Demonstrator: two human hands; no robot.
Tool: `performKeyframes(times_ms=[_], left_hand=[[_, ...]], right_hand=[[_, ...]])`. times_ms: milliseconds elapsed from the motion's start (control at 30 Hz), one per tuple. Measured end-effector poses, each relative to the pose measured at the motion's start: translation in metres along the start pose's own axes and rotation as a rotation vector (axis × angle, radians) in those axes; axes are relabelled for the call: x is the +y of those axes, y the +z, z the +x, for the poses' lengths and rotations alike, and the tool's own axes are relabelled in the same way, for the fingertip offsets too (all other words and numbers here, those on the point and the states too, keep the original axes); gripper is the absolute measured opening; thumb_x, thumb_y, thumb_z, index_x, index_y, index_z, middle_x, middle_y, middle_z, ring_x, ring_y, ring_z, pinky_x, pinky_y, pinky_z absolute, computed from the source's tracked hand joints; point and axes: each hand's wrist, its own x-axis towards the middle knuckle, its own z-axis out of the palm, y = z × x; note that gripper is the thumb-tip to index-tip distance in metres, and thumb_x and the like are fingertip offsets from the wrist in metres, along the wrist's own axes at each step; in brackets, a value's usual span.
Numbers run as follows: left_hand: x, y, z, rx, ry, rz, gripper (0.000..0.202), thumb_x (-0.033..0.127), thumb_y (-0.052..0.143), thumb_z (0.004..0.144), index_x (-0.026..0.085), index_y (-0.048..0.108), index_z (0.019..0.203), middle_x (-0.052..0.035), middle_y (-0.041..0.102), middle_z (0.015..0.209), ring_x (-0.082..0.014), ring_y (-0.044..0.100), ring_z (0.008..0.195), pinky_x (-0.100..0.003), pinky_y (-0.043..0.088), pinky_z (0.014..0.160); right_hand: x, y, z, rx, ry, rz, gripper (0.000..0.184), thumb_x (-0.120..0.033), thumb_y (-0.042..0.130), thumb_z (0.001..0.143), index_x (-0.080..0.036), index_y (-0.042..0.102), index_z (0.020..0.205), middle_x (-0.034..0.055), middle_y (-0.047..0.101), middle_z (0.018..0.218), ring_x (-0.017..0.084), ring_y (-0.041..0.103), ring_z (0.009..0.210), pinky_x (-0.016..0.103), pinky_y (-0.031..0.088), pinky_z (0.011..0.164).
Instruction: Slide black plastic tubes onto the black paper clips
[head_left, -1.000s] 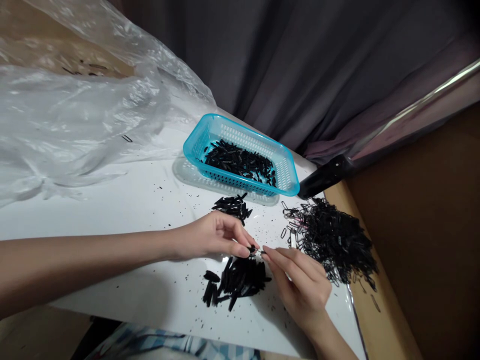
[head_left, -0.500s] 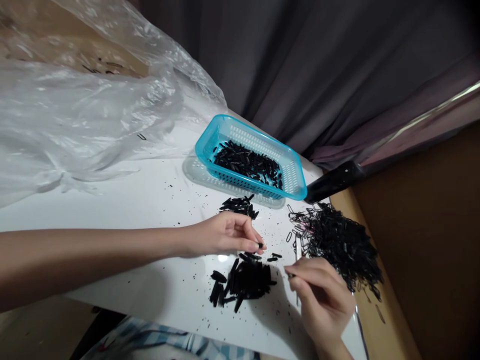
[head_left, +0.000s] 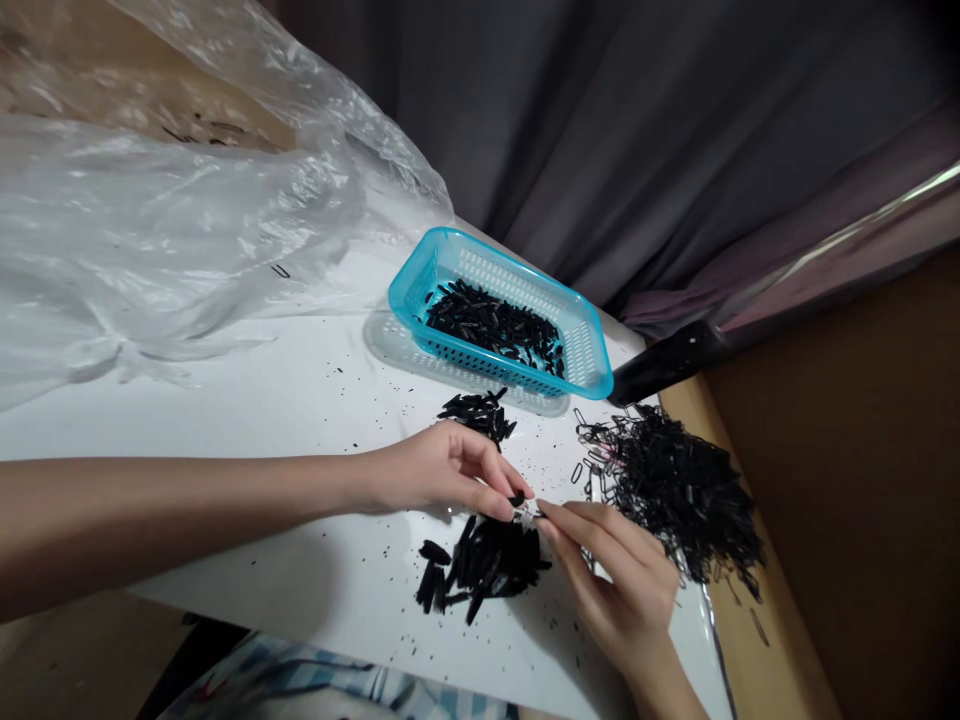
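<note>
My left hand [head_left: 457, 470] pinches a short black stick-like piece [head_left: 517, 498] between thumb and fingertips. Close to its right, my right hand [head_left: 622, 570] has thumb and index finger pressed together at that piece; whatever tiny thing they hold is too small to name. Beneath both hands lies a pile of black stick-like pieces [head_left: 495, 560] on the white tabletop [head_left: 262, 420]. A smaller cluster of black pieces [head_left: 480, 412] sits just beyond my left hand. To the right is a heap of thin black wire loops [head_left: 675, 490], shaped like paper clips.
A blue perforated basket [head_left: 401, 290] behind my hands contains many black pieces. A black handle-like object [head_left: 667, 360] lies at the basket's right end. Clear plastic sheeting [head_left: 187, 220] covers the far left. A dark curtain [head_left: 600, 120] hangs behind.
My right hand has moved left and slightly up, bringing its fingertips next to my left hand's. The left hand stays nearly where it was, still pinching the black piece.
</note>
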Motion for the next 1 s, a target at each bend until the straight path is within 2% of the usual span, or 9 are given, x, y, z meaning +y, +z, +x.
performKeyframes(times_ms=[267,533,1000], left_hand=[[-0.0011,-0.0006,0.0009,-0.001,0.02,0.006,0.015,0.02,0.091,0.062,0.018,0.077,0.067,-0.0046,0.079,0.094,-0.0147,0.072,0.084,-0.031,0.054,0.085],[0.0004,-0.0011,0.0006,0.018,0.044,0.096,0.016,0.024,0.091,0.062,0.019,0.077,0.067,-0.0039,0.077,0.089,-0.016,0.07,0.083,-0.034,0.053,0.086],[0.0006,0.0002,0.0005,0.081,0.01,0.102,0.02,0.026,0.093,0.057,0.018,0.077,0.064,-0.0025,0.072,0.083,-0.0137,0.065,0.076,-0.027,0.05,0.071]], right_hand=[[-0.0019,0.0014,-0.0017,-0.004,-0.007,-0.02,0.021,-0.004,0.064,0.092,-0.014,0.07,0.109,0.0064,0.071,0.084,0.014,0.067,0.069,0.026,0.054,0.062],[-0.0017,0.0028,-0.0022,0.02,-0.031,-0.09,0.021,-0.005,0.066,0.091,-0.014,0.07,0.11,0.0062,0.071,0.082,0.014,0.066,0.068,0.025,0.053,0.06],[-0.0009,0.0038,-0.0027,0.033,-0.011,-0.088,0.02,-0.005,0.066,0.091,-0.013,0.072,0.109,0.0064,0.071,0.083,0.014,0.066,0.068,0.025,0.053,0.061]])
